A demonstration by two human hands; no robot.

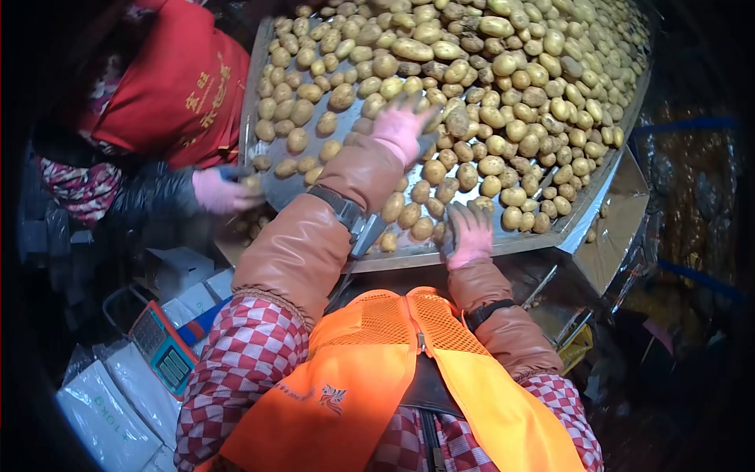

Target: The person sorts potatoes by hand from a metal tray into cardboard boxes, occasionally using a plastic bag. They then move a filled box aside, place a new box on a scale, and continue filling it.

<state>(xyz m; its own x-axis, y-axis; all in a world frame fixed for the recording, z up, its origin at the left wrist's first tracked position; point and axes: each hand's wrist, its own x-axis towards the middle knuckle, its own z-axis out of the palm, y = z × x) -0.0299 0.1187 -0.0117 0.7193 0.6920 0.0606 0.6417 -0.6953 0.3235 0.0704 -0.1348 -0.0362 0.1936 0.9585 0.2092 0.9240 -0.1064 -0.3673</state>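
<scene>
Orange vest (330, 393) fabric lay nearest; beyond it, the right hand (470, 236) had an open grip, fingers spread beside potatoes (493, 165) at the metal table (409, 259) edge, while the blurred left hand (397, 130) reached farther over them, its grip impossible to tell. Scattered near and heaped beyond, they looked firm, individually light and apt to roll or bruise, best cupped around the middle, 1 per hand.

Dim edges surround a brightly lit metal bench (409, 258). Lower left, white packages (102, 417) and a teal scale with a red border (163, 350) crowd together. An open cardboard box (609, 228) adjoins the bench's right corner; beyond it, blue strips (688, 126) cross shiny, clear wrapping (696, 181).
</scene>
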